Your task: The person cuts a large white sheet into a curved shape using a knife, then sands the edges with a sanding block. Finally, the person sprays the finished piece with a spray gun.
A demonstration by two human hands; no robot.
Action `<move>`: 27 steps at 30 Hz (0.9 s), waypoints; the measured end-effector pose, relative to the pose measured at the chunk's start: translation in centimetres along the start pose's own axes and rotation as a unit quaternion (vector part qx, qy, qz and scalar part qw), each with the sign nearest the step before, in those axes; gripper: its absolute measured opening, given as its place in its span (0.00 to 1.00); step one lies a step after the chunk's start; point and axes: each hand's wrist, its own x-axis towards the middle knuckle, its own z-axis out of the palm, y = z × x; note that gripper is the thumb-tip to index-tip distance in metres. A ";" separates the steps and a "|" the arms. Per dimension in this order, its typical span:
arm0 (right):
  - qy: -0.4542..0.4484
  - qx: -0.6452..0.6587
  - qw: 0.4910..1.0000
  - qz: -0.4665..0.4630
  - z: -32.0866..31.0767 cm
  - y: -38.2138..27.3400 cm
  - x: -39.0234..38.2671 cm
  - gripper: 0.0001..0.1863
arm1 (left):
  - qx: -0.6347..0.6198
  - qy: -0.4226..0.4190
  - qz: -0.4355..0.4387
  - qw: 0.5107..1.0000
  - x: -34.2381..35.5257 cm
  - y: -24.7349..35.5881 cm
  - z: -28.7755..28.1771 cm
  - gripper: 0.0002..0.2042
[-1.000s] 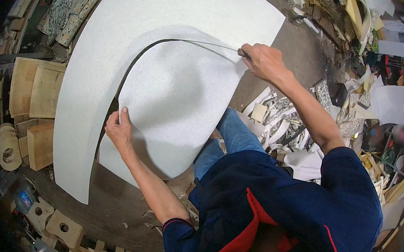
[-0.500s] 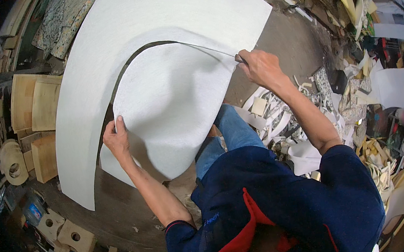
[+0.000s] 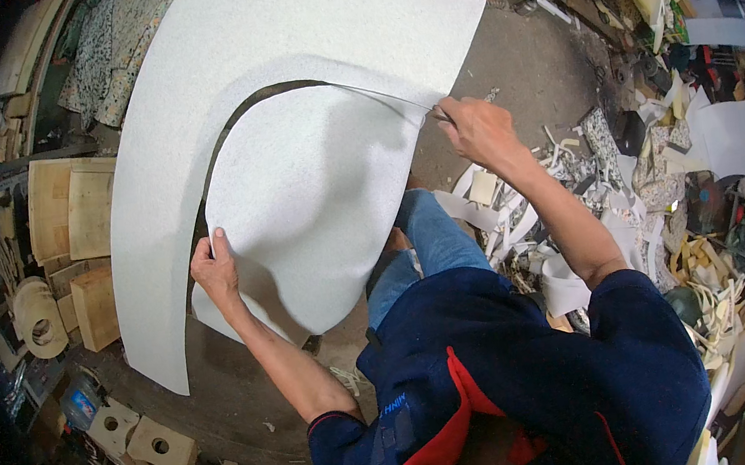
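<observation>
A large white foam-like sheet (image 3: 149, 179) curves around an inner rounded piece (image 3: 304, 185) of the same material, with a curved slit between them. My left hand (image 3: 215, 269) pinches the left edge of the inner piece, thumb on top and fingers underneath. In my right hand (image 3: 480, 133) is the short handle of a long, thin-bladed knife (image 3: 390, 96). Its blade lies across the upper part of the sheet, and the tip reaches the right end of the slit. Part of the handle is hidden by my fingers. The inner piece bends down near my knees.
White and yellow foam offcuts (image 3: 516, 217) pile up at the right. Wooden blocks (image 3: 95, 307) stand at the left, and blocks with round holes (image 3: 161, 447) lie at the lower left. Speckled foam slabs (image 3: 122, 50) lean at the upper left, above the dark floor (image 3: 544, 51).
The view has shifted slightly. My left hand keeps its grip on the inner piece's edge, and my right hand still holds the knife, its blade in almost the same place along the slit.
</observation>
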 end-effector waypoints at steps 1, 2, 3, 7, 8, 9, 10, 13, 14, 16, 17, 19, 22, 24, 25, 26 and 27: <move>0.003 0.007 1.000 -0.004 0.3 -0.1 0.4 0.12 | 0.001 -0.008 0.003 1.000 0.0 0.0 0.0 0.20; 0.006 0.015 1.000 -0.007 0.6 -0.4 0.7 0.12 | -0.001 -0.014 -0.001 1.000 0.0 -0.1 -0.1 0.21; 0.005 0.018 1.000 -0.005 1.0 -0.5 1.1 0.12 | 0.006 -0.016 0.001 1.000 -0.1 -0.1 -0.2 0.21; 0.009 0.018 1.000 0.002 1.9 -0.4 0.9 0.12 | 0.008 -0.013 -0.003 1.000 -0.3 -0.2 -0.6 0.22; 0.006 0.012 1.000 0.006 1.9 0.0 0.4 0.12 | 0.011 -0.014 -0.024 1.000 -0.4 -0.2 -0.6 0.23; 0.006 0.011 1.000 0.010 1.7 0.4 -0.4 0.12 | 0.005 -0.015 -0.004 1.000 -0.4 -0.2 -0.7 0.22; 0.001 0.008 1.000 0.016 1.5 0.9 -0.9 0.13 | 0.002 -0.017 -0.007 1.000 -0.4 -0.1 -0.7 0.22; -0.003 0.005 1.000 0.025 1.4 1.5 -1.8 0.11 | -0.018 -0.020 -0.004 1.000 -0.5 0.1 -0.8 0.22; -0.010 0.003 0.999 0.034 1.5 1.6 -1.8 0.11 | -0.032 -0.028 -0.011 0.999 -0.5 0.2 -0.8 0.22; 0.000 -0.004 1.000 0.025 2.0 1.5 -1.1 0.10 | 0.014 -0.019 0.001 1.000 -0.5 0.5 -0.9 0.22; 0.007 -0.006 1.000 0.014 2.2 1.4 -0.7 0.10 | 0.042 -0.014 -0.009 0.999 -0.6 0.6 -0.9 0.22; -0.002 0.001 1.000 0.019 2.6 1.5 -0.4 0.10 | 0.023 -0.026 -0.002 0.999 -0.7 0.7 -1.1 0.21; 0.001 0.011 1.000 0.023 2.4 2.0 -1.4 0.11 | 0.020 -0.020 0.006 1.000 -0.8 0.6 -1.3 0.21; -0.002 0.012 0.999 0.033 1.9 2.6 -2.6 0.11 | 0.005 -0.019 0.007 1.000 -0.9 0.4 -1.3 0.21; -0.006 0.012 0.999 0.039 1.7 2.8 -3.2 0.11 | 0.009 -0.017 -0.003 1.000 -1.0 0.3 -1.3 0.21; -0.018 0.010 0.998 0.051 1.5 2.9 -3.5 0.11 | 0.008 -0.017 -0.012 1.000 -1.2 0.1 -1.3 0.21; -0.009 0.017 0.999 0.043 1.5 2.9 -3.6 0.11 | 0.014 -0.014 -0.028 0.999 -1.2 0.0 -1.3 0.21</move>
